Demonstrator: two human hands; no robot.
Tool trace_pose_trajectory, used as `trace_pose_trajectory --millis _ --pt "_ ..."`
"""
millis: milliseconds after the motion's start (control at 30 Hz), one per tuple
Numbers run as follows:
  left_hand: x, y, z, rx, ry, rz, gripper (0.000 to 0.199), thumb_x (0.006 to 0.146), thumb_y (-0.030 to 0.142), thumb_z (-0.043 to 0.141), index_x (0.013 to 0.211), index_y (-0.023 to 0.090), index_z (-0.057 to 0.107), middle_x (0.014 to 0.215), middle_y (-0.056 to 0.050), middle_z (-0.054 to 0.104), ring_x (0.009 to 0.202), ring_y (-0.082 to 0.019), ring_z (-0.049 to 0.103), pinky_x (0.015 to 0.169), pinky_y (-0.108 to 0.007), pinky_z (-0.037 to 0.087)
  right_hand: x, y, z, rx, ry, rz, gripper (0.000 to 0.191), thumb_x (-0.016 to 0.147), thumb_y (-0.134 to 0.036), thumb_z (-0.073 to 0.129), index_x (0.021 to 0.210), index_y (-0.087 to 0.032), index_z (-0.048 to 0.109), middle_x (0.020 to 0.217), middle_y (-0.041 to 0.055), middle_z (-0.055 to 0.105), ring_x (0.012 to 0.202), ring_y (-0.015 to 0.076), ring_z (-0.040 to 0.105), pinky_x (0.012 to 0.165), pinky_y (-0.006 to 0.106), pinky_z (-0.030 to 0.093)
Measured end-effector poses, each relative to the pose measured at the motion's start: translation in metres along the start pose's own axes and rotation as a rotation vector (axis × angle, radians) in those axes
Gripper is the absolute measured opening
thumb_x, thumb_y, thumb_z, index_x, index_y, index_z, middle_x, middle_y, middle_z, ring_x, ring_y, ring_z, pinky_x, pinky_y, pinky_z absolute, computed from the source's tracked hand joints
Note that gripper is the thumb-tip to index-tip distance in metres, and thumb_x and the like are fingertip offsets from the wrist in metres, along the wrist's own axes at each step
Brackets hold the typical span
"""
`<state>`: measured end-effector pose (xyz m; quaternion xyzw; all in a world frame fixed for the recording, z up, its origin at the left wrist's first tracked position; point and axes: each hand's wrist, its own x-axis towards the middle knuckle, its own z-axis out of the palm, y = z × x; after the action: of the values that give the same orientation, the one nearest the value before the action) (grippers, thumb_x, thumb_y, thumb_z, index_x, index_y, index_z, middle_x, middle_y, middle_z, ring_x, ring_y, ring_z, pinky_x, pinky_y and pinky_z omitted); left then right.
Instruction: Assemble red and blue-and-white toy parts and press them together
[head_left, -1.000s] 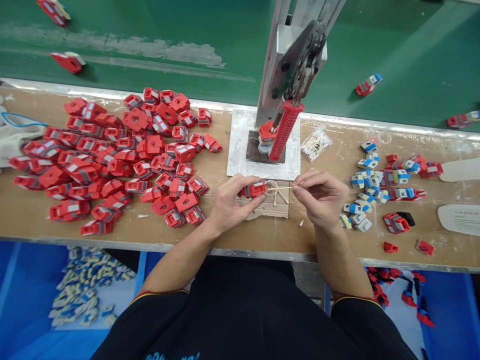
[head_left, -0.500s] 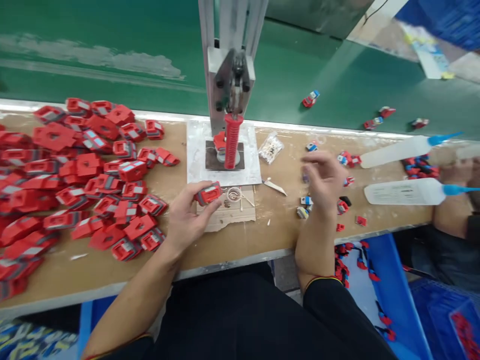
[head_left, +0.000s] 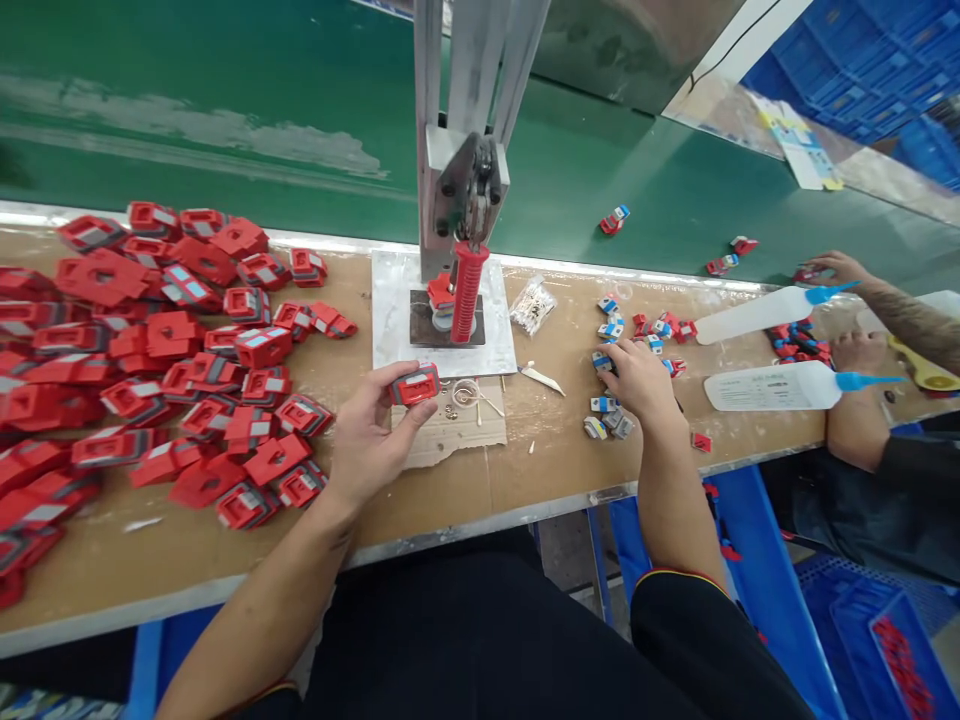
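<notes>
My left hand (head_left: 371, 430) pinches a red-and-grey toy vehicle body (head_left: 417, 385) between thumb and fingers, above a torn piece of cardboard (head_left: 457, 437). At the right, my right hand (head_left: 637, 378) is lowered to the tabletop. Its thumb and forefinger close around a small blue-and-white block (head_left: 601, 361); the other fingers are partly hidden. Similar grey-and-blue blocks (head_left: 619, 424) lie just below that hand. A toggle press with a red handle (head_left: 469, 292) stands on a white plate (head_left: 390, 340), with a red part (head_left: 441, 292) under it.
Many red-and-grey bodies (head_left: 176, 335) cover the table's left side. A bag of cotton swabs (head_left: 533, 305) and a small knife-like tool (head_left: 543, 379) lie right of the press. Two blue-tipped bottles (head_left: 772, 387) lie farther right, near a co-worker's hands (head_left: 859, 350).
My right hand has come down from above the table onto the small blocks, its fingers closing at one. My left hand keeps the toy vehicle body. The view has shifted slightly.
</notes>
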<state>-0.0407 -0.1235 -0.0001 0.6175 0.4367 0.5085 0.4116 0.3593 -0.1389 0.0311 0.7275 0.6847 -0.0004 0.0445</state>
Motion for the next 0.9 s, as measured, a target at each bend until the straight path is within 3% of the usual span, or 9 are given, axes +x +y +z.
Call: trace_pose_trajectory --millis 100,267,333,467,567,667,800,900 --pt "-0.001 0.002 0.002 -0.022 -0.020 -0.004 0.042 0.095 0.048 0.081 0.126 0.021 0.071 0.112 -0.007 0.083 0.096 -0.021 0.083 0.092 -0.034 0.069 -0.005 -0.007 -0.007 0.255 0.067 -0.013 0.030 0.085 -0.019 0.071 0.115 -0.020 0.076 0.110 0.0153 0.078 0.102 0.0336 0.071 0.092 0.048 0.059" --pt "-0.003 0.006 0.005 -0.030 -0.100 0.013 0.038 0.095 0.045 0.081 0.124 0.021 0.074 0.115 -0.008 0.084 0.097 -0.022 0.084 0.092 -0.033 0.069 -0.013 -0.061 -0.021 1.146 0.326 -0.080 0.049 0.071 -0.048 0.097 0.110 -0.027 0.075 0.092 0.0030 0.076 0.077 0.0214 0.070 0.069 0.036 0.061" --pt "-0.003 0.009 0.005 -0.014 -0.127 0.027 0.036 0.095 0.043 0.081 0.123 0.021 0.075 0.116 -0.009 0.085 0.099 -0.022 0.084 0.094 -0.033 0.068 -0.011 -0.093 -0.027 1.488 0.295 -0.155 0.057 0.062 -0.054 0.102 0.104 -0.028 0.074 0.090 0.0023 0.076 0.073 0.0197 0.071 0.062 0.032 0.060" --pt "-0.002 0.013 0.003 0.001 -0.144 0.073 0.031 0.096 0.040 0.080 0.121 0.020 0.077 0.110 -0.008 0.086 0.098 -0.021 0.084 0.093 -0.032 0.068 -0.002 -0.148 -0.036 1.944 0.010 -0.281 0.058 0.061 -0.056 0.103 0.101 -0.028 0.071 0.080 -0.0006 0.072 0.057 0.0133 0.062 0.046 0.024 0.052" --pt "-0.001 0.014 0.002 0.008 -0.115 0.106 0.030 0.096 0.036 0.081 0.122 0.020 0.077 0.107 -0.008 0.087 0.093 -0.021 0.084 0.089 -0.030 0.069 0.003 -0.167 -0.034 2.052 -0.143 -0.304 0.055 0.068 -0.056 0.097 0.107 -0.029 0.068 0.078 -0.0025 0.071 0.049 0.0090 0.054 0.042 0.020 0.046" --pt "-0.001 0.014 0.002 0.004 -0.078 0.125 0.030 0.096 0.034 0.081 0.123 0.020 0.078 0.107 -0.008 0.087 0.091 -0.020 0.084 0.085 -0.029 0.069 0.004 -0.171 -0.028 2.015 -0.167 -0.323 0.053 0.072 -0.051 0.095 0.112 -0.033 0.066 0.080 -0.0029 0.073 0.050 0.0101 0.056 0.041 0.020 0.045" --pt "-0.002 0.013 0.002 0.028 -0.069 0.095 0.032 0.095 0.031 0.081 0.125 0.020 0.077 0.113 -0.010 0.086 0.098 -0.023 0.085 0.091 -0.033 0.069 0.001 -0.174 -0.019 1.905 -0.104 -0.297 0.053 0.074 -0.051 0.094 0.115 -0.031 0.068 0.084 -0.0001 0.077 0.054 0.0134 0.063 0.047 0.025 0.053" --pt "-0.002 0.014 0.001 0.019 -0.103 0.097 0.036 0.095 0.025 0.077 0.131 0.019 0.075 0.120 -0.012 0.085 0.106 -0.024 0.084 0.096 -0.034 0.069 -0.006 -0.179 -0.015 1.732 0.044 -0.248 0.051 0.077 -0.056 0.091 0.115 -0.026 0.072 0.083 0.0029 0.079 0.055 0.0167 0.067 0.051 0.030 0.058"
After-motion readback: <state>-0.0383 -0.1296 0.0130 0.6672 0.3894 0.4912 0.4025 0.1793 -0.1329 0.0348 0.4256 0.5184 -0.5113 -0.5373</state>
